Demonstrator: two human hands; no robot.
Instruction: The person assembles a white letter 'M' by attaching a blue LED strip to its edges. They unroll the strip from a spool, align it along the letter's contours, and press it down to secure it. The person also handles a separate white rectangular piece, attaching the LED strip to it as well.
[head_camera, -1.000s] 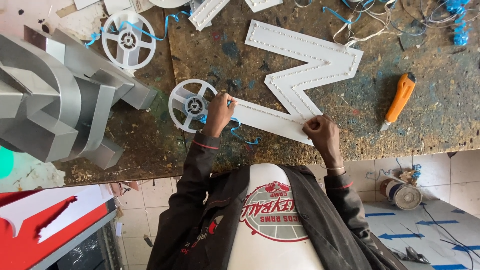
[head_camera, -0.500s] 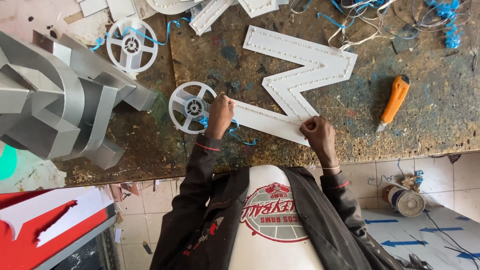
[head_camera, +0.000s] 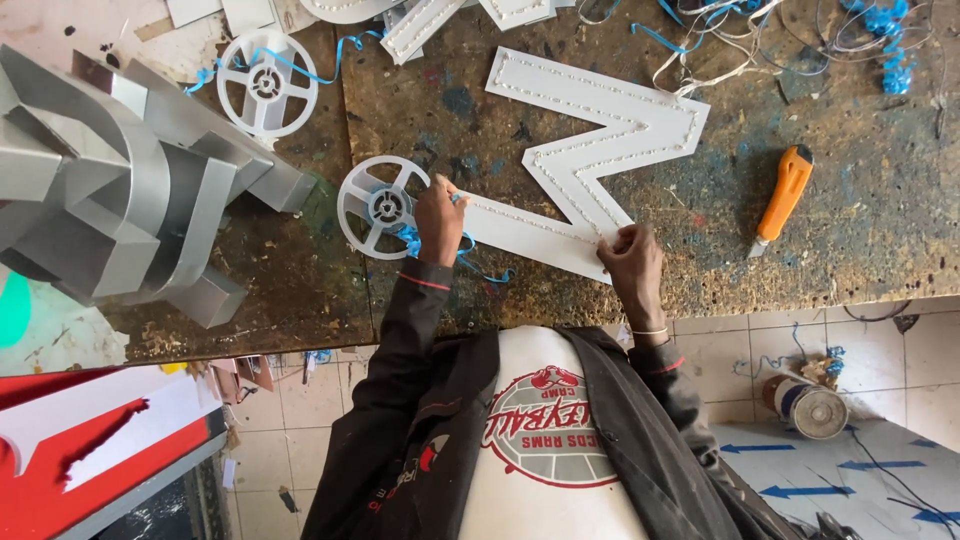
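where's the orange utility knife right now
In the head view the orange utility knife lies on the stained workbench, toward the image's right, just past the white zigzag letter and apart from both hands.

Bare bench right of orange knife; metal letters, empty reel crowd left.

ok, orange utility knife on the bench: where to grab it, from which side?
Grip the orange utility knife around the middle of its fat orange handle, coming from above. It lies flat and apart from other things, its blade tip towards the bench edge; keep the hand off that end.
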